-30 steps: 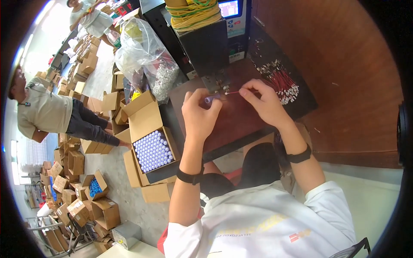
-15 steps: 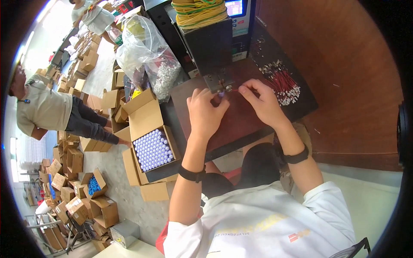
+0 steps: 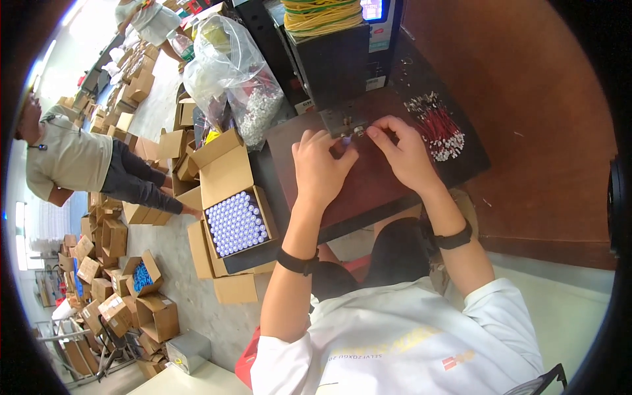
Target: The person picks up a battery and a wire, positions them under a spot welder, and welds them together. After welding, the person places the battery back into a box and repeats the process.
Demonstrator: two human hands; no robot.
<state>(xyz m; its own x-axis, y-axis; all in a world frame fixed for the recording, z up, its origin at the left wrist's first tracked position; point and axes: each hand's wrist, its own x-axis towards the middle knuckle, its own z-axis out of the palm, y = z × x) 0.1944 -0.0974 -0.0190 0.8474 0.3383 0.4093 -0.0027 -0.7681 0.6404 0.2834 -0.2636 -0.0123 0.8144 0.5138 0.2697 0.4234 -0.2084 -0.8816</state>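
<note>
Currently, the left hand [image 3: 319, 164] pinches a purple battery [image 3: 347, 141] at six o'clock from the machine [image 3: 332, 72], while the right hand [image 3: 407, 155] grips a small white plug [image 3: 359, 130] just beside it, toward two o'clock.

Purple cylinder [image 3: 347, 141] mostly hidden
The left hand [image 3: 320, 166] partly covers it; the top edge crops the yellow coil [image 3: 322, 18] and screen [image 3: 372, 9].

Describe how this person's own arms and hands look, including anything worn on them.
The left hand and right hand are ungloved. A black band circles the left forearm and a matching black band the right. Short white fabric sleeves end near the elbows.
</note>
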